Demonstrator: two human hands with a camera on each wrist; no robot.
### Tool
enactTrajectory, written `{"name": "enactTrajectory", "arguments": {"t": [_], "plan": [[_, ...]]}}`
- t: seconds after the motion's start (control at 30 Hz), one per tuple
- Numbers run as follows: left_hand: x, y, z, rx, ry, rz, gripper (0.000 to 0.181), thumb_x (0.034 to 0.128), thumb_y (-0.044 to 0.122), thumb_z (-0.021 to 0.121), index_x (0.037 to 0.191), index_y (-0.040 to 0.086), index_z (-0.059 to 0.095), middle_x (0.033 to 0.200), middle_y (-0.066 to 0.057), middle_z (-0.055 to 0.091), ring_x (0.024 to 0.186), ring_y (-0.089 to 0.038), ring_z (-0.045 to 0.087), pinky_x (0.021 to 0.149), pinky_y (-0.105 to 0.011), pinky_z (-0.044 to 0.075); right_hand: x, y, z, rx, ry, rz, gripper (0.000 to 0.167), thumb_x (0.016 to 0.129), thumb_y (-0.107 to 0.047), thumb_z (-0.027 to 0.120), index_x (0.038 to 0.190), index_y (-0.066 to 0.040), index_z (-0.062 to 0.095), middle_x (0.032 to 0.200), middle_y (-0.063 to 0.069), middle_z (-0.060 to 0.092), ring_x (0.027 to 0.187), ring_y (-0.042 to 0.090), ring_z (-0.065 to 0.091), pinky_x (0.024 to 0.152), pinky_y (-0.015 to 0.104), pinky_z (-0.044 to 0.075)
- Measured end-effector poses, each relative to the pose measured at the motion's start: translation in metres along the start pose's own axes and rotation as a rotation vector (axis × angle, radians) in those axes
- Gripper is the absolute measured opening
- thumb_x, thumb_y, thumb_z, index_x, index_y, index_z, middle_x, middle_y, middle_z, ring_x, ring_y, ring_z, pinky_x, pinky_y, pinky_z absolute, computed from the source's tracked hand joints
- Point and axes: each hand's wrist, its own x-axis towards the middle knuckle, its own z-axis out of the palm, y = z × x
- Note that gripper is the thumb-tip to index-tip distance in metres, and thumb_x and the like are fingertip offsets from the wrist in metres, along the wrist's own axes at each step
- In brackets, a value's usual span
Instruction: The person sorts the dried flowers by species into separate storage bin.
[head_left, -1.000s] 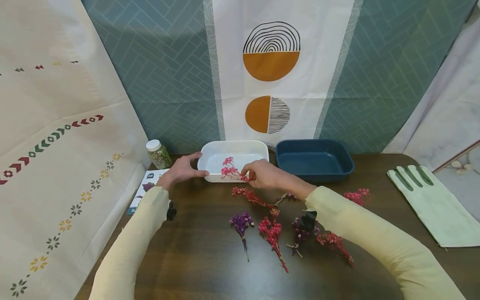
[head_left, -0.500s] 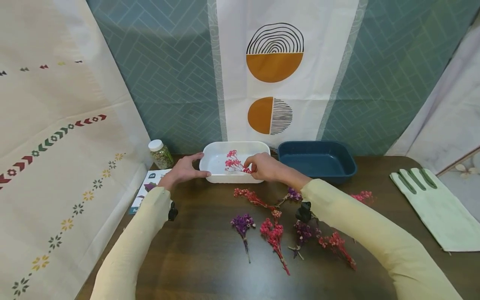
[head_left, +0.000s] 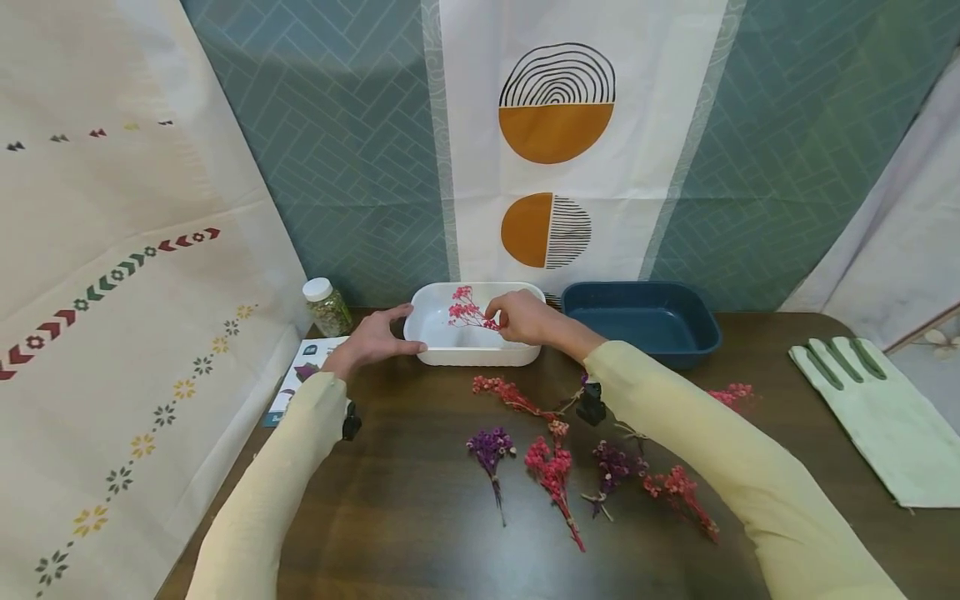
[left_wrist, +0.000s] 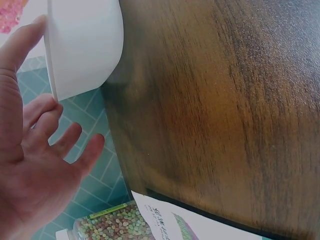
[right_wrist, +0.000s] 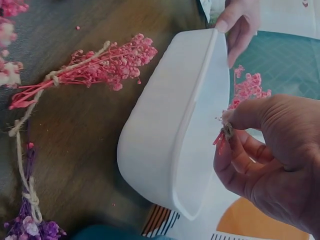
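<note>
A pink flower sprig point(head_left: 467, 312) is held over the white dish point(head_left: 480, 357), its tied stem pinched between thumb and fingers of my right hand point(head_left: 527, 318). The right wrist view shows the stem ends point(right_wrist: 218, 141) poking out below the thumb of the right hand point(right_wrist: 275, 140). My left hand point(head_left: 375, 338) touches the left end of the dish, thumb at the front corner. In the left wrist view, the left hand point(left_wrist: 45, 155) has thumb and a fingertip on the rim of the dish point(left_wrist: 85, 45), with the other fingers loosely extended.
A blue dish point(head_left: 637, 321) stands right of the white one. Several pink, red and purple bunches point(head_left: 551, 471) lie in front, some tied with twine. A capped jar point(head_left: 330, 310) and a printed card point(head_left: 288, 385) are at left, a green-and-white cloth point(head_left: 877, 417) at right.
My right hand has moved slightly up and back with the pink sprig, from the front rim to over the dish. The left hand keeps its place on the dish; the view has shifted a little.
</note>
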Motion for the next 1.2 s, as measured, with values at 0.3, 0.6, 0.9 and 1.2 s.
{"name": "enactTrajectory", "arguments": {"t": [0.3,0.6,0.9,1.2], "plan": [[0.001,-0.002,0.001,0.020,0.006,0.029,0.096,0.0810,0.044,0.081,0.155,0.005,0.035,0.155,-0.020,0.038,0.139,-0.040,0.038,0.109,-0.060,0.034,0.013,0.008,0.006,-0.076,0.007,-0.019,0.033,0.087,0.001,0.066,0.120,-0.002,0.070,0.098,0.014,0.070,0.087,0.027,0.063,0.078,0.036,0.054],[0.001,-0.001,0.001,0.016,0.008,0.014,0.095,0.0799,0.044,0.081,0.155,0.006,0.036,0.155,-0.018,0.038,0.139,-0.039,0.038,0.109,-0.059,0.034,0.028,0.012,0.015,-0.073,-0.027,0.002,0.034,0.088,0.002,0.065,0.122,-0.003,0.069,0.102,0.014,0.069,0.090,0.026,0.062,0.080,0.035,0.053],[-0.002,0.001,-0.001,0.023,0.004,0.033,0.093,0.0811,0.042,0.081,0.154,0.005,0.037,0.155,-0.019,0.038,0.140,-0.038,0.037,0.110,-0.058,0.033,0.036,0.011,0.024,-0.044,-0.085,0.046,0.035,0.090,0.002,0.065,0.124,-0.003,0.069,0.110,0.014,0.069,0.096,0.027,0.062,0.087,0.035,0.053],[-0.003,0.002,-0.001,0.004,-0.001,0.019,0.093,0.0813,0.041,0.081,0.155,0.006,0.036,0.155,-0.020,0.037,0.139,-0.040,0.037,0.109,-0.060,0.033,0.040,0.014,0.032,-0.040,-0.102,0.035,0.034,0.090,0.002,0.064,0.123,-0.002,0.069,0.109,0.014,0.069,0.095,0.027,0.061,0.090,0.036,0.052]]}}
